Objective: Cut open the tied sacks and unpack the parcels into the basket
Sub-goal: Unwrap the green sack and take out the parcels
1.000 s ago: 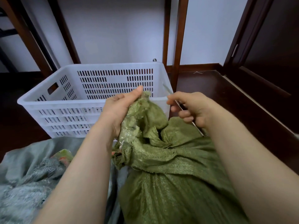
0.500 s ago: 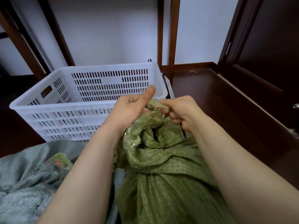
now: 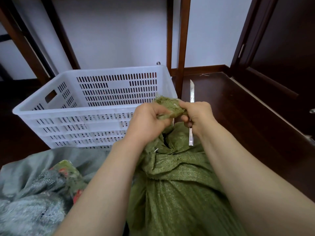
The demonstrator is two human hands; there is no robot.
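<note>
Both hands work the bunched mouth of the green sack (image 3: pixel 179 193). The left hand (image 3: pixel 146 123) grips the neck w/ fingers curled round the fabric. The right hand (image 3: pixel 196 114) pinches the frayed tuft btwn thumb and forefinger, while its lower fingers curl round a slim cutter (image 3: pixel 192 90).

Step in hand, prob.: opening the mouth. To do it well, keep the neck taut btwn the hands, turn the blade edge away from the left fingers, and cut shallow so parcels inside aren't nicked. No tie shows clearly, so it can't be told whether it's cut.

The sack sits over the dark floor (image 3: pixel 238 116), just before the near right corner of the white basket (image 3: pixel 68 113). Its long axis runs from the person toward the basket, w/ the mouth lifted and pointing at it. The cutter lies approx. the same way: tip past the fist toward the far wall, butt back over the sack. A grey sack (image 3: pixel 25 201) slumps at left.
</note>
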